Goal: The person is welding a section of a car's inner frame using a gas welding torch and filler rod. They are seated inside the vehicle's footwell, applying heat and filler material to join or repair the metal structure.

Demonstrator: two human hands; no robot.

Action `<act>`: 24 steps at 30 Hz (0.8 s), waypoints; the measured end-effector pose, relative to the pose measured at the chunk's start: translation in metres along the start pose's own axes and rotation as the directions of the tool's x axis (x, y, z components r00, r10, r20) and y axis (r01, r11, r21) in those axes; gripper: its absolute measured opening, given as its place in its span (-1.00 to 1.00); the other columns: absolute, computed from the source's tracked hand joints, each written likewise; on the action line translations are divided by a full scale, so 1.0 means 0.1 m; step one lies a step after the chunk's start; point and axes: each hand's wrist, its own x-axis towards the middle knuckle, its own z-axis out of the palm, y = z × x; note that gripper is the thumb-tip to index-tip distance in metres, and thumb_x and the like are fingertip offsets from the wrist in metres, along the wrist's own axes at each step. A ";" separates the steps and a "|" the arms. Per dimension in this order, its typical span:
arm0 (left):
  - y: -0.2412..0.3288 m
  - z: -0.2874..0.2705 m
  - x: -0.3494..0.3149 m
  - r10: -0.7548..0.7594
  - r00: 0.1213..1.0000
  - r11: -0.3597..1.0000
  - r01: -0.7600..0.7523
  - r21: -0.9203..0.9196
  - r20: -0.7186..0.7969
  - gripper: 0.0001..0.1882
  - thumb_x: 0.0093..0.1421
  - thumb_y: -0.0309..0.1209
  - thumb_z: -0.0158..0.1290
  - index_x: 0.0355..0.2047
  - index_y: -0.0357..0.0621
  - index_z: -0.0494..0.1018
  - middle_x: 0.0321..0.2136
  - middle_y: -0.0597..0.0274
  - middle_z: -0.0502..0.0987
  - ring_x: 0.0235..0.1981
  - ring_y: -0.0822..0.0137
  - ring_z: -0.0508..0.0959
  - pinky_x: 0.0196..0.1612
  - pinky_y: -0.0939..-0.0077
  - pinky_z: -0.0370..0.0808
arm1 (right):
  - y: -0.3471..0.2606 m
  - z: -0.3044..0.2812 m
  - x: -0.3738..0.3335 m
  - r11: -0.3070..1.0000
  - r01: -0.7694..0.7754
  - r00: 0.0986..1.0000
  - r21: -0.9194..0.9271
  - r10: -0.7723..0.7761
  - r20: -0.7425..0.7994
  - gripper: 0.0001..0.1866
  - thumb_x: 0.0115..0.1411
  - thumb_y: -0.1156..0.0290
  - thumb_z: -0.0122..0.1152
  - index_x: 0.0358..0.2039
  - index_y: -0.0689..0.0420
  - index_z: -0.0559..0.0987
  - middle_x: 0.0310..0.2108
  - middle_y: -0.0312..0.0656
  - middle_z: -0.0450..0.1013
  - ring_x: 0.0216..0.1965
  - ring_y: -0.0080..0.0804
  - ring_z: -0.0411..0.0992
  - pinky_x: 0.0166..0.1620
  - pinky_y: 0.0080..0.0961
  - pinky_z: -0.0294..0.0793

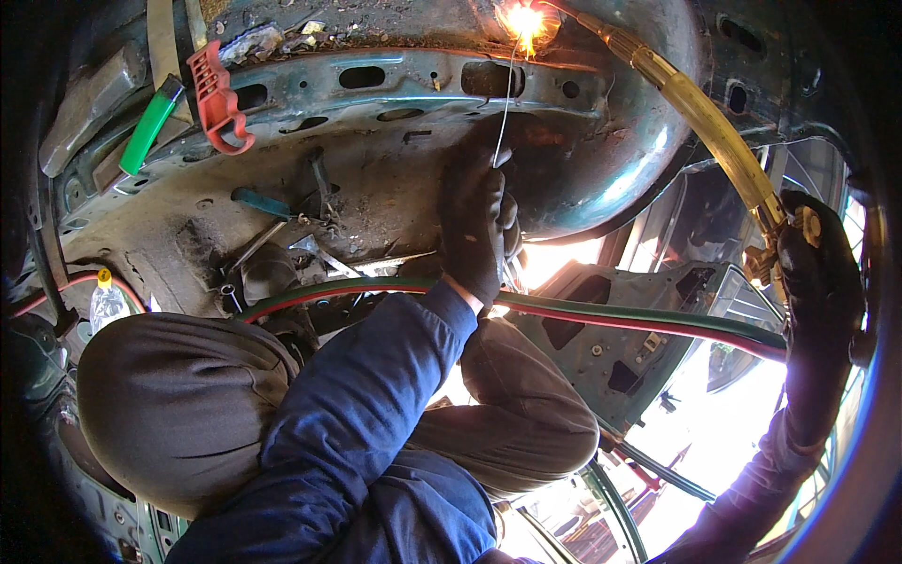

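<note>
My gloved left hand (477,226) is closed around a thin metal welding rod (505,117), which points up to a bright glow (528,26) on the car body. In my gloved right hand (816,258), at the right edge, is a brass gas welding torch (709,127). Its tip reaches in from the right to the same glowing spot, where sparks fly. The worked place lies on a dirty greenish metal panel (404,99) with punched holes, beside a rounded wheel arch (601,179). Glare hides the exact contact of rod, flame and metal.
Green and red hoses (601,313) run across below my left hand. A red handle (218,99) and a green-handled tool (150,127) are at upper left. A spanner (230,297) and other loose tools lie in the floor pan, near a yellow-capped bottle (108,303).
</note>
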 end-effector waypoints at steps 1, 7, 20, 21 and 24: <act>0.00 0.00 0.00 0.002 1.000 1.000 -0.002 0.000 0.000 -0.45 0.48 -0.12 0.00 0.36 -0.11 0.32 -0.64 0.46 0.19 -0.77 0.54 0.13 -0.69 0.55 0.14 | 0.02 -0.01 0.00 0.999 0.037 0.999 -0.034 -0.036 0.004 -0.54 0.43 0.17 0.19 0.16 0.25 0.57 0.01 0.00 0.58 -0.01 -0.27 0.61 0.01 -0.39 0.65; 0.00 -0.03 0.02 0.002 1.000 1.000 -0.002 -0.011 0.001 -0.46 0.46 -0.12 0.04 0.33 -0.10 0.34 -0.64 0.44 0.23 -0.77 0.54 0.14 -0.69 0.56 0.15 | 0.00 -0.04 -0.01 1.000 0.004 0.999 0.006 -0.004 0.032 -0.64 0.44 0.23 0.17 0.12 0.17 0.59 0.05 0.02 0.57 0.02 -0.20 0.60 0.01 -0.33 0.67; -0.01 -0.01 0.01 -0.002 1.000 0.999 0.002 -0.041 -0.008 -0.59 0.44 -0.17 0.07 0.22 -0.01 0.43 -0.62 0.41 0.30 -0.76 0.53 0.18 -0.69 0.56 0.18 | 0.19 -0.06 -0.02 0.968 0.152 0.988 -0.201 -0.145 0.047 -0.60 0.44 0.26 0.17 0.14 0.27 0.56 0.05 0.02 0.56 0.00 -0.24 0.61 0.04 -0.37 0.65; -0.01 -0.02 0.02 0.003 1.000 0.999 -0.003 -0.036 -0.007 -0.59 0.45 -0.17 0.07 0.22 -0.01 0.43 -0.62 0.40 0.30 -0.76 0.53 0.18 -0.70 0.56 0.18 | 0.22 -0.06 -0.01 0.952 0.203 0.979 -0.230 -0.198 0.045 -0.59 0.43 0.25 0.17 0.14 0.28 0.56 0.05 0.02 0.57 -0.01 -0.25 0.61 0.04 -0.37 0.64; -0.01 -0.01 0.00 -0.012 1.000 0.999 0.011 -0.046 -0.021 -0.59 0.44 -0.17 0.06 0.22 -0.01 0.43 -0.62 0.40 0.30 -0.76 0.53 0.18 -0.70 0.57 0.16 | 0.17 -0.02 -0.01 0.988 0.134 0.991 -0.072 -0.134 0.005 -0.56 0.42 0.23 0.19 0.16 0.29 0.55 0.01 0.00 0.58 -0.04 -0.28 0.60 0.03 -0.39 0.63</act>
